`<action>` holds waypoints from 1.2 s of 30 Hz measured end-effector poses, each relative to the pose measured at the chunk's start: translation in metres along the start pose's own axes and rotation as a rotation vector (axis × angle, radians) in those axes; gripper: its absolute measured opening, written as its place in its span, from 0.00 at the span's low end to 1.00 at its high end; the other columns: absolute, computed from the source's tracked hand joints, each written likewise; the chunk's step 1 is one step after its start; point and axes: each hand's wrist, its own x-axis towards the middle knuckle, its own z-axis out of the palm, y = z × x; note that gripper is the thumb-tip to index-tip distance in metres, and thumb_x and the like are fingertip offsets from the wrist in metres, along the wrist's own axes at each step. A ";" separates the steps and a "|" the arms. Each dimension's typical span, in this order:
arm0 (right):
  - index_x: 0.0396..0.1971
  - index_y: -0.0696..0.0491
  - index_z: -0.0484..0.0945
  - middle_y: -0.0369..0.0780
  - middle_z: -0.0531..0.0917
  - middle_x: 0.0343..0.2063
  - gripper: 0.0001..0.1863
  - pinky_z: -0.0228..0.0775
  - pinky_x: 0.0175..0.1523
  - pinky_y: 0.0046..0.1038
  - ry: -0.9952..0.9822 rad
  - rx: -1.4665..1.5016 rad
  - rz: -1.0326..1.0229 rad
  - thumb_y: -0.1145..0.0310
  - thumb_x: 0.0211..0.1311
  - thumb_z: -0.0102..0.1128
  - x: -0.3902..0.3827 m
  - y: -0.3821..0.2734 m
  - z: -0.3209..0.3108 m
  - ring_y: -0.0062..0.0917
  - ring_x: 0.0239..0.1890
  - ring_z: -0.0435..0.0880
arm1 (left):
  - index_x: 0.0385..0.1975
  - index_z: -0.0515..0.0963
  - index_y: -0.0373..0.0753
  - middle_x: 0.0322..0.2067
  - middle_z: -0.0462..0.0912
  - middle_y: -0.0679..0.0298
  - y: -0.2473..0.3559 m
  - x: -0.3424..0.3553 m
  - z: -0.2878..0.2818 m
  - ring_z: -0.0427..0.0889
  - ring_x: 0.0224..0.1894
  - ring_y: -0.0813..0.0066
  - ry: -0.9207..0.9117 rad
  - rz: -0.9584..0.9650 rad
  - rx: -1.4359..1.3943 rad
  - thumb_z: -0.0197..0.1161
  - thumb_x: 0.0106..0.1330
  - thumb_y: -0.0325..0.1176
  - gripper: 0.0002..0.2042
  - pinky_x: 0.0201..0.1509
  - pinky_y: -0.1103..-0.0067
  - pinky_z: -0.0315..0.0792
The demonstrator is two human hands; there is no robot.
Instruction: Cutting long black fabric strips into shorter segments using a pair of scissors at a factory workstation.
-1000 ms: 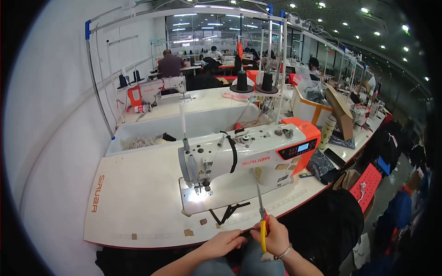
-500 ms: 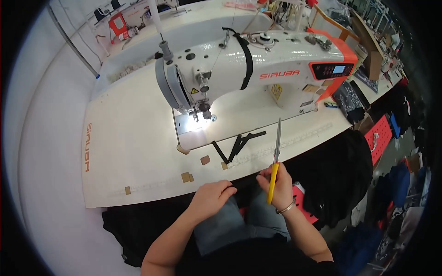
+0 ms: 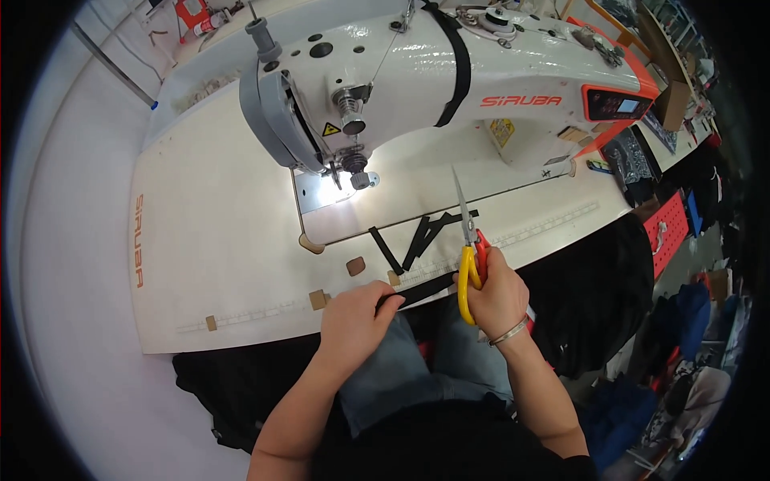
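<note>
Along the left side stands a white wall [image 3: 64, 240], with a pale table [image 3: 200, 248] spread out beside it. At the far side of the table sits a white sewing machine [image 3: 417, 68], its light shining at the needle and a black band [image 3: 459, 76] wrapped over its arm. Several short black pieces [image 3: 416, 242] lie between the machine and the near edge, close to a ruler scale [image 3: 545, 228] and a brown patch [image 3: 355, 266].

At the near edge, above the person's lap, a black strip [image 3: 429, 290] stretches between the two hands. The left hand [image 3: 353, 325] pinches its left end between thumb and fingers. The right hand [image 3: 496, 293] is closed around the scissors [image 3: 470, 234] at their yellow and red handles, blades pointing to the far side; the strip's right end meets its fingers, though their grip on it is hidden. Black cloth [image 3: 593, 297] hangs at the near right, and a red board [image 3: 667, 232] with holes stands farther right.
</note>
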 end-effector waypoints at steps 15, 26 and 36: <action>0.30 0.54 0.68 0.43 0.77 0.18 0.17 0.66 0.26 0.35 -0.028 -0.125 -0.070 0.60 0.44 0.63 0.005 -0.010 0.001 0.39 0.22 0.77 | 0.24 0.76 0.35 0.20 0.76 0.56 -0.008 0.002 -0.005 0.75 0.24 0.59 -0.032 0.041 0.023 0.60 0.54 0.35 0.09 0.29 0.73 0.68; 0.24 0.57 0.68 0.41 0.73 0.15 0.19 0.63 0.24 0.24 0.012 0.115 -0.032 0.63 0.41 0.69 -0.006 0.015 -0.015 0.26 0.16 0.71 | 0.24 0.76 0.34 0.20 0.75 0.55 -0.008 0.003 -0.004 0.75 0.24 0.57 -0.021 0.049 0.069 0.59 0.54 0.34 0.08 0.29 0.72 0.68; 0.37 0.55 0.72 0.38 0.75 0.21 0.24 0.66 0.33 0.23 -0.768 0.721 0.036 0.53 0.46 0.64 -0.086 0.084 -0.018 0.23 0.25 0.75 | 0.25 0.76 0.34 0.20 0.76 0.55 -0.006 0.005 -0.004 0.75 0.23 0.58 -0.029 0.014 0.067 0.60 0.54 0.33 0.08 0.28 0.74 0.67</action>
